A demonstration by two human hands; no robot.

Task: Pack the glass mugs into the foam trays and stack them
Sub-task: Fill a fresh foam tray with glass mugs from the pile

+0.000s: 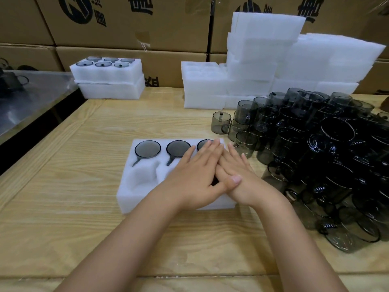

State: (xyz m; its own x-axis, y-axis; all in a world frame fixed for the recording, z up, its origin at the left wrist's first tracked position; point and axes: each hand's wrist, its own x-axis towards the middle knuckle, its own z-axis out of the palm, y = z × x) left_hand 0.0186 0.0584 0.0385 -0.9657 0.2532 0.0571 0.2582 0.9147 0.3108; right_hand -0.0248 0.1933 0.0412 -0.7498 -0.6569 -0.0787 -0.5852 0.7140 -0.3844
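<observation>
A white foam tray [134, 186] lies on the wooden table in front of me. Its back row holds three smoky glass mugs; the left one [147, 149] and the middle one [177, 149] show fully, the right one [203, 144] is half hidden by my fingers. The front left pocket [141, 175] is vacant. My left hand [196, 175] lies flat with straight fingers over the tray's right half. My right hand [237, 175] lies flat beside it, its thumb crossing over the left hand. What sits under the hands is hidden.
A large heap of dark glass mugs [328, 157] fills the table's right side. Stacks of foam trays [273, 64] stand at the back, two packed trays [109, 79] at back left. Cardboard boxes [126, 22] wall the rear. A metal surface [31, 98] lies left.
</observation>
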